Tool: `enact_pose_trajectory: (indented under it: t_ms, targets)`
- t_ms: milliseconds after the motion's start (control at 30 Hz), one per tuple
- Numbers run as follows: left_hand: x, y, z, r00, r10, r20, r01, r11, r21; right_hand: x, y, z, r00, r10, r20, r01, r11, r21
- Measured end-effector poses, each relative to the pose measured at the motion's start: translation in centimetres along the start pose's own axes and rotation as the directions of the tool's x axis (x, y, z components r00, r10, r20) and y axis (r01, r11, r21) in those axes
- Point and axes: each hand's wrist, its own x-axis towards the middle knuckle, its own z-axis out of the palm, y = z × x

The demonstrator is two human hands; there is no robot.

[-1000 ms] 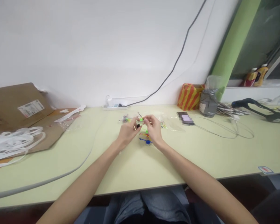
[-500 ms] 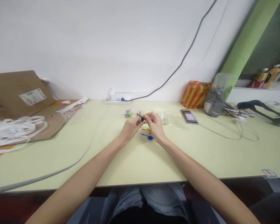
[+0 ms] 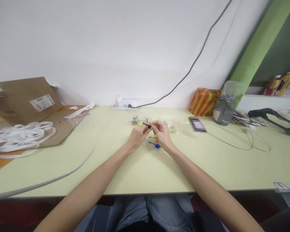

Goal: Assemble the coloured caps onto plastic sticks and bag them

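A small black arrow spinner (image 3: 149, 126) is pinched between the fingertips of my left hand (image 3: 136, 136) and my right hand (image 3: 162, 132), above the middle of the table. Both hands are closed around it and cover part of it. Just below, near my right wrist, lies a blue arrow spinner (image 3: 157, 146) with a round hub. A red and yellow piece (image 3: 153, 138) is partly hidden behind my right hand. Beyond my hands are clear bags with small colourful parts (image 3: 136, 120), too small to name.
The pale table (image 3: 140, 174) has a power strip (image 3: 125, 107) along the wall. Left are an open cardboard box (image 3: 26, 100) and white strips (image 3: 21, 137). Right are a phone (image 3: 197, 124) with a cable, a striped bag (image 3: 203, 101) and a grey container (image 3: 222, 111). A grey cable (image 3: 62, 176) crosses the front left.
My hands still hold the black spinner, which has turned slightly between the fingertips. The whole view has shifted a little, so everything sits slightly lower and further right.
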Motion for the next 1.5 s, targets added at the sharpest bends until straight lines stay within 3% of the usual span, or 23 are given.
enact_pose_trajectory:
  t_ms: [233, 533, 833, 1000, 1167, 1333, 1500]
  targets:
    - [0.1, 0.3, -0.2, 1.000, 0.018, -0.021, -0.018, 1.000, -0.008, 0.1, -0.7, -0.1, 1.000, 0.014, -0.021, -0.014, 1.000, -0.005]
    - [0.2, 0.4, -0.3, 0.999, 0.016, -0.032, -0.020, 0.990, -0.136, 0.0, -1.7, -0.4, 0.996, 0.090, -0.003, -0.090, 0.994, 0.055]
    - [0.3, 0.9, -0.2, 1.000, 0.028, -0.011, -0.029, 0.983, -0.182, 0.2, -1.2, -0.6, 0.994, 0.107, 0.025, -0.108, 0.993, 0.041]
    - [0.3, 1.6, -0.8, 0.995, 0.096, -0.016, -0.097, 0.982, -0.162, 0.1, -1.5, -0.8, 0.997, 0.074, -0.022, -0.073, 0.997, 0.040]
    - [0.3, 1.2, -0.6, 0.997, 0.051, -0.062, -0.058, 0.991, -0.121, 0.0, -1.5, -0.6, 0.996, 0.094, 0.008, -0.094, 0.993, 0.071]
    - [0.3, 1.1, -0.4, 0.995, 0.060, -0.077, -0.063, 0.997, -0.041, -0.1, -1.0, 0.0, 0.999, 0.032, -0.037, -0.028, 0.996, 0.088]
    - [0.5, 1.4, -1.1, 0.995, 0.006, -0.095, -0.013, 0.997, -0.070, -0.6, -1.8, 0.4, 0.985, -0.171, 0.009, 0.170, 0.968, -0.185]
